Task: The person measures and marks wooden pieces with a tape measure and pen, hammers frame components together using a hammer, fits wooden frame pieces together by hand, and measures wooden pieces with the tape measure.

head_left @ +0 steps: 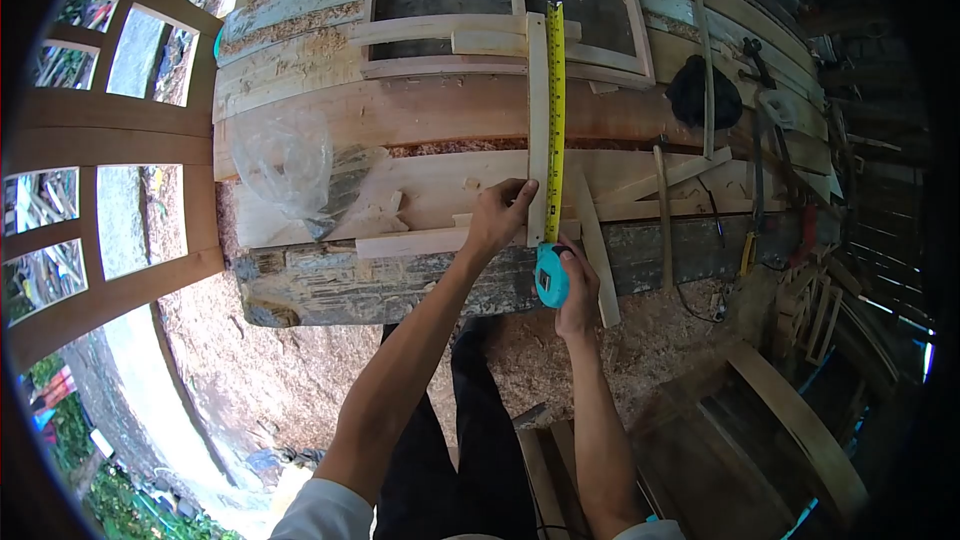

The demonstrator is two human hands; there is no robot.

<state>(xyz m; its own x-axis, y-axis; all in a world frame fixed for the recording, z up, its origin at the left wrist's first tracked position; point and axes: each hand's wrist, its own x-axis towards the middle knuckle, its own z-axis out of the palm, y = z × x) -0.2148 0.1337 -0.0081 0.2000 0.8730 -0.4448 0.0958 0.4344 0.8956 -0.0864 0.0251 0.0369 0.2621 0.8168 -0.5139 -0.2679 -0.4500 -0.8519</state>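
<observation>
My right hand [579,292] is closed around the teal case of a tape measure [551,275] at the bench's near edge. Its yellow blade [556,120] runs straight away from me along the right side of a narrow wooden strip [538,110]. With fingers bent, my left hand [502,212] grips that strip near its lower end, thumb on its face. The strip's far end lies over a pale wooden frame [440,68] with a dark panel. Below my left hand a short flat board [410,243] lies along the bench edge.
A clear plastic bag [285,165] rests on the bench at left. To the right are a wooden-handled tool [664,210], a black bag [703,92] and a yellow-handled tool [748,253]. A wooden window frame [120,135] stands at far left. Shavings cover the ground [330,365].
</observation>
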